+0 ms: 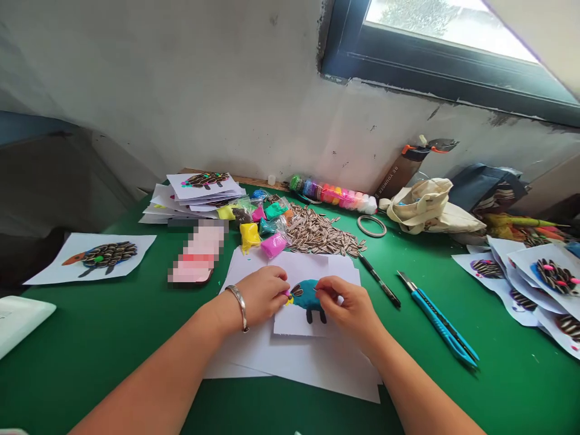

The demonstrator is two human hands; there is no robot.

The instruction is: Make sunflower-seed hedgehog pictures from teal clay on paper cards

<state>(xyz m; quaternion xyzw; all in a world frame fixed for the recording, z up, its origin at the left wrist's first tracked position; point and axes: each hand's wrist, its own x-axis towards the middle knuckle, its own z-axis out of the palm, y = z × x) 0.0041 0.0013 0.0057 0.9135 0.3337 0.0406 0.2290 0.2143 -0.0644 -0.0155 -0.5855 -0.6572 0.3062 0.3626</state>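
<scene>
A small white paper [299, 327] lies on larger white sheets [317, 368] in front of me. On it is an animal figure of flattened blue clay [310, 294], with dark legs, a yellow patch at its left end and several striped sunflower seeds [298, 290] on it. My left hand [261, 292], with a silver bangle on the wrist, has its fingers curled at the figure's left end, by a spot of pink. At the blue clay's right side my right hand [343, 302] pinches thumb and forefinger together; whatever is between them is too small to name.
Behind the sheets are bagged coloured clay [274, 244] and a heap of sunflower seeds [317, 229]. A pen [379, 281] and blue utility knife [439, 320] lie right. Finished seed pictures [106, 257] lie at both sides. A blurred phone [197, 254] is left; a tape roll [371, 226] lies behind.
</scene>
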